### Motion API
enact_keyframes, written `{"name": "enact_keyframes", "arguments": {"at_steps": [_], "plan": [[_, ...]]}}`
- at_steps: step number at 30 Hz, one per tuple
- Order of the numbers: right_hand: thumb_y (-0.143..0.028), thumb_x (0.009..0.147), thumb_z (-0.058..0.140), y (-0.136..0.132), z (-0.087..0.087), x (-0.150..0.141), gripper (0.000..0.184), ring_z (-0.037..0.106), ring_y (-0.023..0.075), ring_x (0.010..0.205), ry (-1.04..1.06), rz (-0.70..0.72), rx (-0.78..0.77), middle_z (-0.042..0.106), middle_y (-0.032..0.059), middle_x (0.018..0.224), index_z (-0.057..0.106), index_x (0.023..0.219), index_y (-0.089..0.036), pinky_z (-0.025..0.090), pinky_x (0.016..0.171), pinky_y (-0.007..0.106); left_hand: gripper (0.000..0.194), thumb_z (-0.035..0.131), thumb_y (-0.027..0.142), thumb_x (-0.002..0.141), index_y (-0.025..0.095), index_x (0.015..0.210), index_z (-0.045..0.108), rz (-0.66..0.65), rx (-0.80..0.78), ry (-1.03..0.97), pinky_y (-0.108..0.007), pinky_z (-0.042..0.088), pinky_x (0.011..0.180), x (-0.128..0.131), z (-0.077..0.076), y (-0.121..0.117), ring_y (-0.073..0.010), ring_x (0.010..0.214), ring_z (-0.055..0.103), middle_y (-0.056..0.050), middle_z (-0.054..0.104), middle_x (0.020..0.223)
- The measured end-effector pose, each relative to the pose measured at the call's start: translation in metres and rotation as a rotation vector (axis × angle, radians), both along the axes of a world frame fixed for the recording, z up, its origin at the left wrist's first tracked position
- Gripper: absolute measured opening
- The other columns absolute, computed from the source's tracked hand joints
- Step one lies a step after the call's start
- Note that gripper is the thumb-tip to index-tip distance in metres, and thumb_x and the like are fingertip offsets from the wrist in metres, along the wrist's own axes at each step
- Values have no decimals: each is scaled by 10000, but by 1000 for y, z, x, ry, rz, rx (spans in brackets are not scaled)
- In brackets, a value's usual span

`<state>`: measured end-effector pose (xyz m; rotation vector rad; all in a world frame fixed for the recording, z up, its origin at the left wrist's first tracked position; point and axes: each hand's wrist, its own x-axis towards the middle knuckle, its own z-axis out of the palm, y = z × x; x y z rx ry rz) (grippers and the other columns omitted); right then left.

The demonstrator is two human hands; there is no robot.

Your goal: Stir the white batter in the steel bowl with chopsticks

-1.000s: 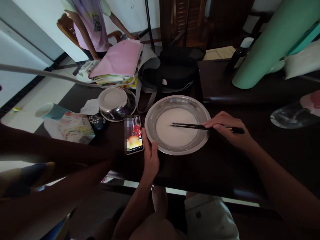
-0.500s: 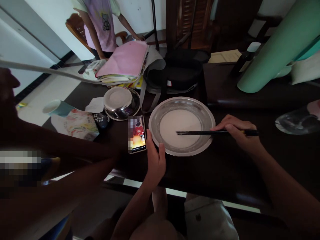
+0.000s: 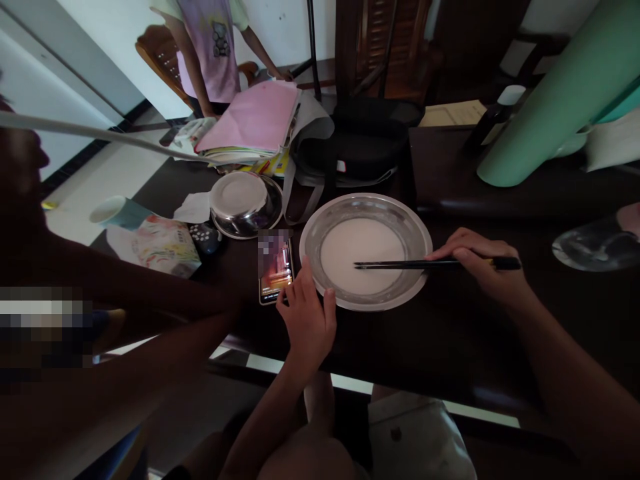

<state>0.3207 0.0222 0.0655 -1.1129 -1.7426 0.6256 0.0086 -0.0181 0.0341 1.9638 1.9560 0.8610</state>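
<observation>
A wide metal basin (image 3: 313,230) stands on the dark table, holding a milky white liquid (image 3: 365,247). My right hand (image 3: 480,263) is closed round a pair of black chopsticks (image 3: 415,265) at the basin's right side; their tips reach over the middle of the liquid. Whether the tips dip in is hard to see. At the lower left of the rim is my left hand (image 3: 307,313), fingers spread, holding nothing. Its fingertips lie by the right edge of a lit phone (image 3: 276,273) resting on the table.
Behind the phone sits an upturned metal bowl (image 3: 240,200). A tissue pack (image 3: 160,247) and a cup (image 3: 117,212) lie left. Pink folders (image 3: 255,117), a black bag (image 3: 363,143) and a green cylinder (image 3: 540,120) stand farther back. One person leans in at left; another stands beyond the table.
My left hand has turned and spread its fingers, moving from the basin's rim toward the phone. The picture on the phone screen differs. My right hand and the chopsticks hold nearly the same place.
</observation>
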Motion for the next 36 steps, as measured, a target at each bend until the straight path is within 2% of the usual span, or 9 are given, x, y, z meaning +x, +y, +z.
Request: {"name": "enact_keyframes", "arguments": {"at_steps": [3,8,13,17,21,23,27,31,36], "plan": [[-353,1031,612,0,1,0,285,697,204,746,3,-23,4,796,42,814,853,896,-284,531,683,359,711,369,566,1061,167,1650,389,-5,-6,-38,-641,314,1158,-2,0,1,-401,1320,567,-233,579,1552],[-328,1025,629,-1,0,0,240,703,222,762,9,61,7,808,36,832,856,945,-318,551,719,378,710,377,573,1058,175,1646,393,-10,3,-68,-621,310,1177,-2,-3,1,-397,1334,568,-234,556,1577],[-313,1039,611,0,0,2,267,700,201,782,21,16,11,804,37,837,854,929,-301,538,719,350,706,359,588,1061,185,1639,400,-15,37,-83,-600,320,1179,0,-5,2,-388,1337,567,-220,537,1599],[-329,1030,627,0,-4,1,238,695,212,793,-13,79,25,816,36,869,856,966,-307,544,702,361,698,348,574,1068,163,1627,423,-8,30,-42,-620,326,1167,1,-3,2,-396,1333,562,-231,575,1555],[-384,1027,630,2,-6,2,244,673,223,779,-20,-28,44,804,23,840,852,938,-334,536,685,382,678,354,554,1071,163,1617,444,2,29,-28,-618,338,1167,1,-2,1,-392,1335,569,-235,580,1549],[-401,1035,616,1,-6,2,273,673,224,761,-1,-31,33,798,26,814,850,918,-324,535,674,389,668,366,539,1073,173,1630,422,-1,32,-48,-616,335,1182,1,-4,1,-388,1371,557,-228,566,1568],[-387,1024,639,1,-5,2,220,689,230,798,-9,54,26,814,13,853,845,957,-344,553,696,393,668,396,527,1081,199,1661,349,-52,49,-186,-588,276,1267,1,-9,1,-351,1527,445,-201,482,1654],[-375,1027,635,1,-5,4,222,689,246,816,7,-42,27,805,5,860,834,930,-373,549,719,410,698,353,549,1099,198,1695,250,-107,-13,-435,-496,192,1349,6,-9,4,-273,1656,255,-170,322,1757],[-416,1022,631,2,-5,0,251,696,239,793,3,38,10,806,11,833,832,890,-340,560,705,402,782,365,637,1071,229,1714,190,-88,-47,-611,-444,151,1370,12,-8,9,-253,1679,192,-130,192,1810]]}}
